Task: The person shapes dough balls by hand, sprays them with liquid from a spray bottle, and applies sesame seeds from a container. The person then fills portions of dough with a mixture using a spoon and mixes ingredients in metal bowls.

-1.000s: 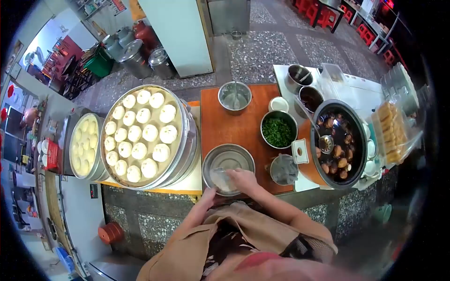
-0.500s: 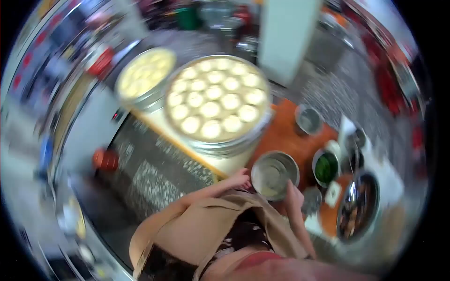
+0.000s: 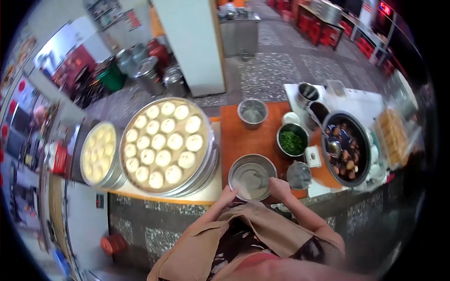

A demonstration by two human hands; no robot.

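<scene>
A round metal bowl (image 3: 253,159) stands at the near edge of the orange-brown board, with some pale stuff at its bottom. My left hand (image 3: 228,194) grips its rim on the left side. At the right rim my right hand (image 3: 280,188) is closed around a utensil (image 3: 259,177) whose grey, flat-looking end dips into the bowl; its exact kind is unclear. Just right of that hand stands a clear cup (image 3: 299,175). Behind it, a metal pot (image 3: 292,139) holds chopped greens.
To the left, a large steamer tray (image 3: 164,140) carries rows of white buns beside a smaller tray (image 3: 98,154). A dark pot (image 3: 348,149) of braised pieces with a ladle stands right. Another metal bowl (image 3: 252,113) sits farther back. A pillar (image 3: 190,47) rises behind.
My view has turned to the right, so the trays appear farther left and the braising pot is fully visible. Both hands stay at the bowl; the utensil end shows more clearly now.
</scene>
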